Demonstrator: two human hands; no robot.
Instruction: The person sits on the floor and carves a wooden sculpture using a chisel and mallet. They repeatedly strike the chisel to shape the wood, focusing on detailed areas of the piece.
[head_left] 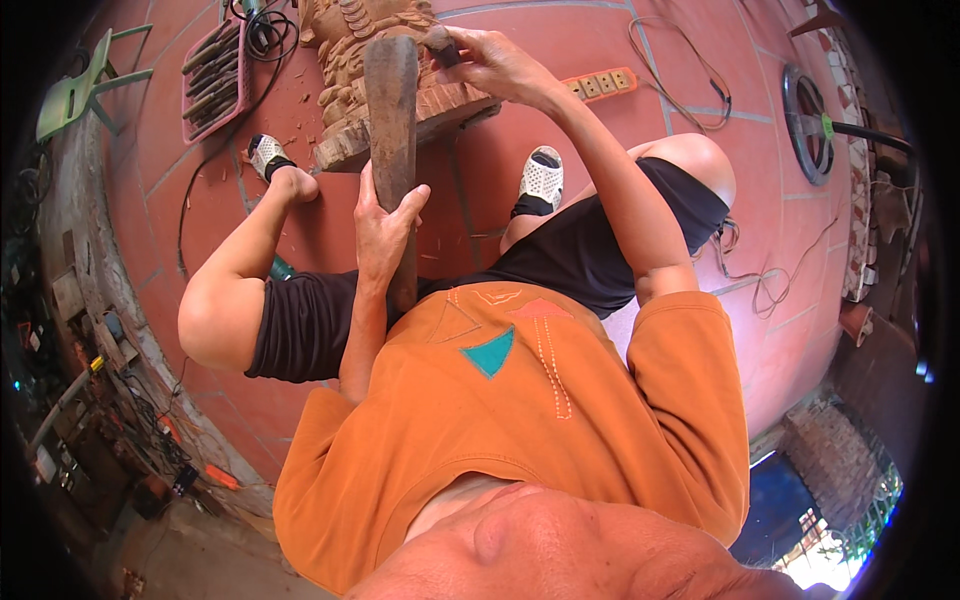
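My left hand (388, 228) wraps around a long, worn wooden mallet (391, 105), its thick end pointing away from me and its lower end near my lap. My right hand (492, 68) grips a short tool with a brown rounded end (440, 42), seen nearly end-on, probably a chisel. Its working end cannot be made out. That tool is held at the right side of a carved wood block (345, 145), which stands on the floor between my feet. The mallet covers part of the carving, and the carving's top runs out of view.
A pink basket (243, 95) of several carving tools lies at far left, near a green chair (80, 85) and a black cable (262, 95). An orange power strip (600, 84) lies right of the carving. Farther right stands a ring-shaped black base (806, 125) with a pole. Wood chips dot the tiles.
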